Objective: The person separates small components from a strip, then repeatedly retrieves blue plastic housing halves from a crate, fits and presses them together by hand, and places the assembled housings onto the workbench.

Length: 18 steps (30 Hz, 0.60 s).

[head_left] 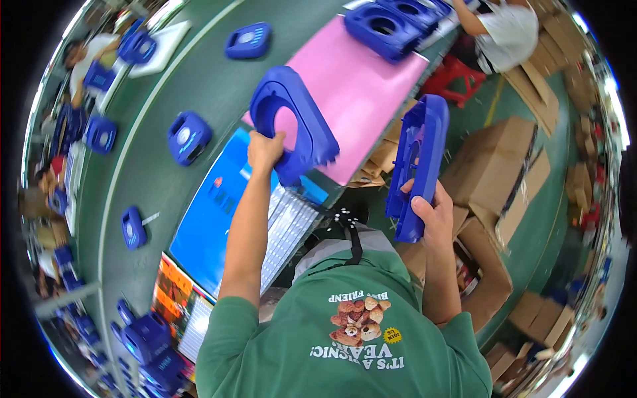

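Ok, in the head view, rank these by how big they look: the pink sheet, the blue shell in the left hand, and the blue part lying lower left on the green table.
1. pink sheet
2. blue shell in the left hand, though it is nearer the camera
3. blue part on the green table, clearly smallest, though farther away

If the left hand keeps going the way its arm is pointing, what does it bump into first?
Probably the pink sheet on the table: the left hand, holding a blue plastic shell, reaches toward it. Depth is hard to judge here.

Pink sheet (361,86): lying bare ahead, open between both raised hands. Blue shells (391,26) crowding its far end. Cardboard boxes (494,166) blocking the right side.
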{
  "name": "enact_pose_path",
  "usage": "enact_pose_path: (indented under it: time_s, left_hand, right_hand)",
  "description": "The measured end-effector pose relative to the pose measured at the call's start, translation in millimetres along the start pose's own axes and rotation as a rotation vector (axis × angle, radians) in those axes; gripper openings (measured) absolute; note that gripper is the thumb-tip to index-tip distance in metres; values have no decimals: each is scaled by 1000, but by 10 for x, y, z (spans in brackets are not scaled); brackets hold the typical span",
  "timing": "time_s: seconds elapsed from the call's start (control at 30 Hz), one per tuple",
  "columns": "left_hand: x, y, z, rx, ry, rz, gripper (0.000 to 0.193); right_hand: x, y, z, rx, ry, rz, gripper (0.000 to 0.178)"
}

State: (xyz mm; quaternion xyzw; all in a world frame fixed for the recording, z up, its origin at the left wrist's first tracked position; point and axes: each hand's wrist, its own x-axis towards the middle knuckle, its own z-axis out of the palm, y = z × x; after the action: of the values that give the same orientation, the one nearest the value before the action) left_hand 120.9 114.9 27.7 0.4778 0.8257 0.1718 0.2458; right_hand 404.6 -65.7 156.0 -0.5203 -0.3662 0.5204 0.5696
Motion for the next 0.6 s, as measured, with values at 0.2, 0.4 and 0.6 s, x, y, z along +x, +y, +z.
enact_pose_path:
  time_s: [0.2, 0.4, 0.6]
  left_hand:
    - [766, 384, 954, 18, -21, -82, 89]
    - [854, 904, 1207, -254, -106, -261, 74]
    - [494, 1277, 1118, -622, -189, -285, 67]
  right_hand:
    - [27, -82, -790, -36, 57, 65, 51]
    - [10, -110, -1193, -26, 72, 226, 54]
    - [-2, -19, -1254, 32, 15, 188, 62]
